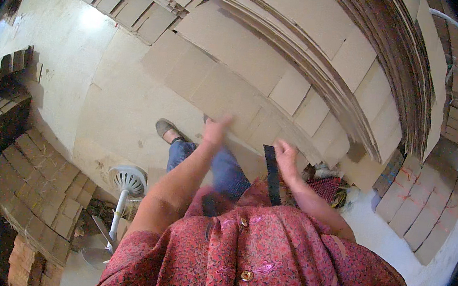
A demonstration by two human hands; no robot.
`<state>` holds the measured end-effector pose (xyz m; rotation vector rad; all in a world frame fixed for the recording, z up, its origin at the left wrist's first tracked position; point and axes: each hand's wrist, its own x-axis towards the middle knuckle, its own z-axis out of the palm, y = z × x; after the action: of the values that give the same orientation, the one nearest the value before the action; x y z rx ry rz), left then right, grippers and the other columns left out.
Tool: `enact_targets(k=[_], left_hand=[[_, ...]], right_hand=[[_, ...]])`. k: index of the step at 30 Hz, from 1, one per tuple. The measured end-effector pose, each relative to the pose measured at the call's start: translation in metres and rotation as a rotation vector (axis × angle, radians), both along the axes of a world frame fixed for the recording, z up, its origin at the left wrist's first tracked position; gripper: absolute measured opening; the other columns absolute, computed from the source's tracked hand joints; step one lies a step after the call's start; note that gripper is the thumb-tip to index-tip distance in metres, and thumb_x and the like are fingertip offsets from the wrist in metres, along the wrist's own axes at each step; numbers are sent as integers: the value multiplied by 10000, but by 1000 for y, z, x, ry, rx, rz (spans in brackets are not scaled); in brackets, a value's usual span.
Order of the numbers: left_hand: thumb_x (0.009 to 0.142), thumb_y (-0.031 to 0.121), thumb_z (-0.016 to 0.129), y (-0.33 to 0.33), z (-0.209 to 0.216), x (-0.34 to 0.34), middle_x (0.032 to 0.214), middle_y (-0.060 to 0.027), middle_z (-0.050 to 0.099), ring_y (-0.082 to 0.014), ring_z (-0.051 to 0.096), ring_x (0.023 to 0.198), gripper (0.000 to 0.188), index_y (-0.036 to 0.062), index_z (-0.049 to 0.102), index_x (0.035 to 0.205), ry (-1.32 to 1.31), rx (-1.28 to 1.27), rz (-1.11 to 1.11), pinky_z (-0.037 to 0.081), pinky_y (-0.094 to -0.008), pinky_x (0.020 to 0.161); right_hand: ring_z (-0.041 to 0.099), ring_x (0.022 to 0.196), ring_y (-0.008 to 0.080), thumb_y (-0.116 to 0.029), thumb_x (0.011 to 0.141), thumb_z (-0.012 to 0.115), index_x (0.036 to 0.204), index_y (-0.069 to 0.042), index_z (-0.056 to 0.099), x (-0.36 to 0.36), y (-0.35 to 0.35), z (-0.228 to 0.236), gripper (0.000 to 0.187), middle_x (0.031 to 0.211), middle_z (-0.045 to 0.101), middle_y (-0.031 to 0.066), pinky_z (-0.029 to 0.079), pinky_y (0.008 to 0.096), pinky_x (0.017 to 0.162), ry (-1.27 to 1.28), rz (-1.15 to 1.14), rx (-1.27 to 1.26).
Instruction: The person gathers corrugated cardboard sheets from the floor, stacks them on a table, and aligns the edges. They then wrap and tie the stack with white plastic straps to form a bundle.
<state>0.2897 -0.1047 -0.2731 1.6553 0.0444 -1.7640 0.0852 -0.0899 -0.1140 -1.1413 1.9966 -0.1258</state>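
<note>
My left hand (216, 131) reaches out over the lower edge of the stacked brown cardboard sheets (235, 36). Motion smears its fingers, and whether they hold anything is not visible. To the right, my right hand (286, 156) is closed, with its thumb side against the upper end of a flat black strip (272, 173). The strip runs back toward my red patterned shirt, and its lower end is hidden there. Between and beyond my hands lie flat cardboard pieces (234, 101), fanned out in overlapping layers.
A white fan (127, 181) stands at my left, near bundled cardboard stacks (38, 178). More bundles (423, 199) lie at the right. A tall leaning pile of sheets (401, 66) rises at the upper right. My shoe (169, 130) rests on the pale floor (115, 96).
</note>
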Motion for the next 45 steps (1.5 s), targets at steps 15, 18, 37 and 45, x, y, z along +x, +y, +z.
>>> enact_targets(k=[15, 18, 37, 45], left_hand=[[634, 219, 773, -3, 47, -19, 1005, -168, 547, -239, 537, 886, 602, -74, 450, 1049, -13, 11, 19, 448, -354, 774], [639, 220, 766, 2, 40, -24, 1003, -166, 545, -236, 537, 872, 608, -73, 435, 1057, -46, 18, 48, 449, -346, 759], [721, 220, 681, 6, 91, -1, 827, -67, 580, -162, 515, 691, 330, -21, 586, 925, 117, 156, -206, 429, -307, 628], [733, 245, 667, 61, 131, 27, 791, -72, 623, -150, 563, 674, 290, -25, 630, 833, -83, -98, 19, 449, -289, 614]], right_hand=[[543, 1078, 251, -197, 839, 514, 1179, -6, 519, -25, -54, 15, 390, 1136, 562, 206, 405, 314, 908, 143, 196, 115], [546, 1074, 256, -209, 837, 520, 1186, -6, 515, -35, -51, 4, 404, 1132, 564, 209, 404, 314, 909, 141, 216, 95], [522, 1081, 327, -273, 836, 540, 1193, -45, 517, -18, -52, 17, 424, 1120, 559, 217, 407, 354, 903, 205, 250, 122], [533, 1046, 342, -306, 882, 478, 1104, -8, 563, -23, -58, 9, 381, 1076, 578, 211, 416, 355, 879, 90, 252, 59]])
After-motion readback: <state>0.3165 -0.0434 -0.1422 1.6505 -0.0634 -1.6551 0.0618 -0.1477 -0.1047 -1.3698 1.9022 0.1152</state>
